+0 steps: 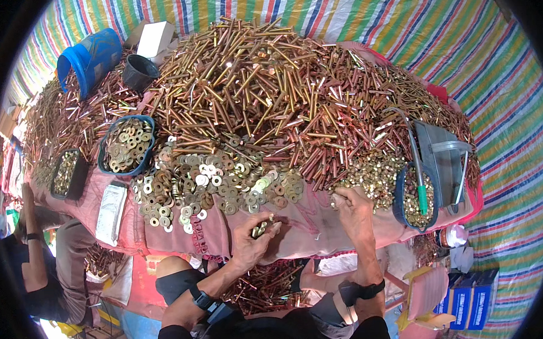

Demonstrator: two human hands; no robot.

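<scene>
My left hand (254, 240) is closed around several small brass-coloured metal pieces (261, 227), held over the near edge of the pink cloth (299, 238); their exact kind is too small to tell. Just beyond it spreads a heap of flat washers (214, 181). My right hand (354, 207) is at the near left side of a pile of small nuts (369, 176). Its thumb and fingers are pinched together, and whatever is between them I cannot make out. Behind both hands rises a large mound of coppery metal tubes and bolts (243, 86).
A blue basket of washers (127, 145) stands left; a dark tray of nuts (68, 173) sits farther left. At right are a blue basket of nuts (415, 195) and a grey dustpan-like scoop (436, 156). A blue bucket (94, 59) lies tipped over. A co-worker's arm (32, 240) shows at left.
</scene>
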